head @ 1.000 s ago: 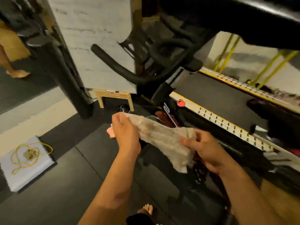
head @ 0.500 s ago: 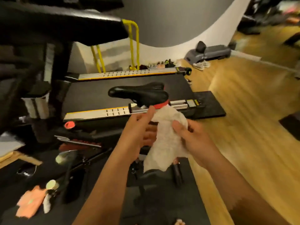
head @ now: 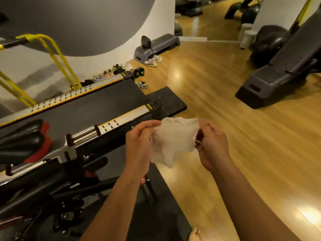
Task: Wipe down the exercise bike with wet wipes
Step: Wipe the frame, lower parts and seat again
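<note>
both hands raised in front of me, wipe held between them. left hand (head: 139, 145) pinches the upper left edge of the wet wipe (head: 172, 141), thumb and fingertips closed on the cloth. right hand (head: 212, 145) grips the right edge, fingers curled round it. the wipe is white, crumpled and loosely stretched from one hand to the other, with its lower part hanging to a point between my wrists. it is in the air and touches only my hands. below it is the line where the dark mat (head: 156, 220) meets the wood floor (head: 243, 145). the exercise bike (head: 52, 174) stands to my left on that mat, apart from the wipe. its black saddle (head: 20, 136), with red showing at its rear, is near the left edge of view, and black frame tubes run beneath it toward my left forearm. behind the bike lies a treadmill (head: 78, 108) with a dark belt, silver side rails marked in yellow, and yellow handrails (head: 59, 60) rising at the far side. a row of shoes (head: 112, 70) lines the wall beyond the treadmill. a grey step platform (head: 156, 44) sits by the wall, a pair of white trainers (head: 153, 60) just in front of it. a dark sloped bench (head: 278, 73) is at far right. my bare foot (head: 195, 233) shows at the bottom edge, beside the mat.
</note>
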`<move>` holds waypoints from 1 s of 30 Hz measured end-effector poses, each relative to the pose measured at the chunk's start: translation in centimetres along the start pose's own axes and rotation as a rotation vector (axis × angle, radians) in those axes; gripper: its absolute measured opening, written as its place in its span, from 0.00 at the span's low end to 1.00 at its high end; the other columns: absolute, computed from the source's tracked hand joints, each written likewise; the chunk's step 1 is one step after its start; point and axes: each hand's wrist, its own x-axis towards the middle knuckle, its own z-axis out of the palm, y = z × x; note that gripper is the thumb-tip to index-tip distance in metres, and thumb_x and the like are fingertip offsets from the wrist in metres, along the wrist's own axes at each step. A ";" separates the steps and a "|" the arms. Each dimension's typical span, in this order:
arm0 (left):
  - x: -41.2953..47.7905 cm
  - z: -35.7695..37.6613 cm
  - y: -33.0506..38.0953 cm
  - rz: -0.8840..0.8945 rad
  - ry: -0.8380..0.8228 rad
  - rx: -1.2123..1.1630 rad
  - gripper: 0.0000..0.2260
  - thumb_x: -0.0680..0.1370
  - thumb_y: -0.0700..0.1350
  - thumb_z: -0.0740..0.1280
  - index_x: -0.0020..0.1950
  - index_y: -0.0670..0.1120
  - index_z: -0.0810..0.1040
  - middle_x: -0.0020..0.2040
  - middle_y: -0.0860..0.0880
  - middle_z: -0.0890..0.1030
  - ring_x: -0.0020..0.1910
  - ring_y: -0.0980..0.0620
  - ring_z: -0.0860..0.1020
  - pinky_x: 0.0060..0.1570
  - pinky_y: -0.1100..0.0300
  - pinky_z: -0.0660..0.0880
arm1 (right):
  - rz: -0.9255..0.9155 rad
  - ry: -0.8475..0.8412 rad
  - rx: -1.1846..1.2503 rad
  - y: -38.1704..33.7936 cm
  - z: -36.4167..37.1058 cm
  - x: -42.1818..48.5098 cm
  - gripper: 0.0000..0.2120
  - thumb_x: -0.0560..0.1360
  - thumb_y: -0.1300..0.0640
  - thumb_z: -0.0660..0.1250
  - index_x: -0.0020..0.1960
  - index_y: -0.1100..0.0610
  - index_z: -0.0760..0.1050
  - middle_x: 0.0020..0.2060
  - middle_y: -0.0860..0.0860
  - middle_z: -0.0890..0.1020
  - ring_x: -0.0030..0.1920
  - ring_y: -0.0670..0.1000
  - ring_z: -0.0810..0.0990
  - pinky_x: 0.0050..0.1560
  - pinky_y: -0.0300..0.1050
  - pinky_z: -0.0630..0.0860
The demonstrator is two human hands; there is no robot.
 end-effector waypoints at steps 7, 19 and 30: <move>5.4 9.0 -0.5 0.013 -0.260 0.124 0.14 0.78 0.40 0.69 0.59 0.57 0.80 0.45 0.49 0.83 0.45 0.53 0.82 0.43 0.59 0.81 | -0.012 -0.174 -0.251 -3.4 -4.2 8.3 0.28 0.74 0.50 0.72 0.70 0.39 0.65 0.64 0.52 0.73 0.58 0.56 0.79 0.54 0.60 0.81; 25.8 15.7 -3.0 -0.008 -0.204 0.160 0.04 0.74 0.43 0.75 0.43 0.52 0.85 0.36 0.53 0.85 0.35 0.56 0.82 0.36 0.62 0.78 | -0.300 -0.351 -0.844 -10.3 0.2 27.5 0.18 0.70 0.58 0.76 0.58 0.48 0.79 0.46 0.39 0.79 0.45 0.37 0.79 0.47 0.35 0.79; 45.0 6.9 -2.4 0.007 0.272 0.219 0.10 0.81 0.51 0.64 0.45 0.48 0.80 0.49 0.56 0.76 0.46 0.64 0.74 0.42 0.70 0.70 | -0.147 -0.840 -0.628 -11.2 21.8 45.5 0.06 0.75 0.54 0.70 0.41 0.51 0.84 0.50 0.44 0.83 0.53 0.48 0.80 0.54 0.49 0.76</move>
